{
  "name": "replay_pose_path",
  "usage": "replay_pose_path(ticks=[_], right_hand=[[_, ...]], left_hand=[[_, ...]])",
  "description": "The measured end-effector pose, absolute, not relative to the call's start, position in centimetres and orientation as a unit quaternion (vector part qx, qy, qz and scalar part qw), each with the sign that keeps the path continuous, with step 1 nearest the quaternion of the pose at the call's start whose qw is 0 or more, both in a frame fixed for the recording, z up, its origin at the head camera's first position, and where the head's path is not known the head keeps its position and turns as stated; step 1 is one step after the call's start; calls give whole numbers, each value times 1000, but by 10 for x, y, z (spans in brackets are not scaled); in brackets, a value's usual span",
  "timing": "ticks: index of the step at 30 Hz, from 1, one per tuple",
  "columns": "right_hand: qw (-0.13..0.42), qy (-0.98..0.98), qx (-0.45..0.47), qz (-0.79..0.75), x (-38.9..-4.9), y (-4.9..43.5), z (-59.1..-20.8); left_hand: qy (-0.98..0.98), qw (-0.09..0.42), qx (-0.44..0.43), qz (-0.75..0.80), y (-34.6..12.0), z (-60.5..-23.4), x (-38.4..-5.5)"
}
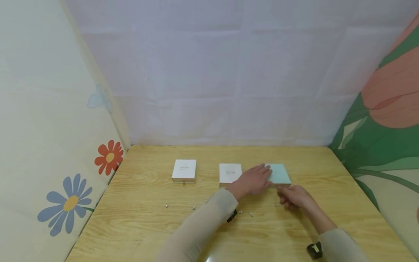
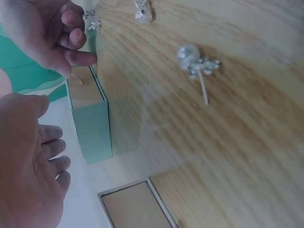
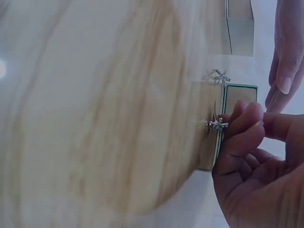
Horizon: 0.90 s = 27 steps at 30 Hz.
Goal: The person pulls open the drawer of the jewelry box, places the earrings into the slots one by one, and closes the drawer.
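Note:
A mint-green drawer box with a tan front stands at the right of the row. My left hand lies flat with fingers straight at its left side, fingertips over the lid's edge. At the box's front, my right hand has thumb and forefinger drawn together at the small tan pull tab; its other fingers curl inward. The drawer front is flush with the sleeve. A silver earring lies just below the right hand. In the left wrist view, a pearl earring shows its post.
Two white drawer boxes stand to the left: one white box farther off, another white box partly behind my left forearm. Several small earrings lie in a loose row in front, including an earring at far left. The wooden table meets cloth walls.

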State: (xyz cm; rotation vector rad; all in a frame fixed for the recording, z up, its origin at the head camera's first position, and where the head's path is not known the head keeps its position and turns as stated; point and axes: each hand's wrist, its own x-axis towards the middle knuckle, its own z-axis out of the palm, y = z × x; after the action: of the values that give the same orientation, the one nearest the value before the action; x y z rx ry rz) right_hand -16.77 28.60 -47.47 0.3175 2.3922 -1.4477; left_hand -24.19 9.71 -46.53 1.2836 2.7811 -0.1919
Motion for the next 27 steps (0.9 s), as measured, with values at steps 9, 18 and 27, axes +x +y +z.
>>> replay_pose_path(ticks=[9,18,27], right_hand=[[164,832,107,-519,-170,285,-477],[163,831,110,-520,-172,285,-478],[151,832,105,-524,-172,282,-478]], left_hand=[[903,35,423,-64,101,-469,-242],[904,30,421,-73,103,-475,-244],[901,22,425,-77,104,-479,-246]])
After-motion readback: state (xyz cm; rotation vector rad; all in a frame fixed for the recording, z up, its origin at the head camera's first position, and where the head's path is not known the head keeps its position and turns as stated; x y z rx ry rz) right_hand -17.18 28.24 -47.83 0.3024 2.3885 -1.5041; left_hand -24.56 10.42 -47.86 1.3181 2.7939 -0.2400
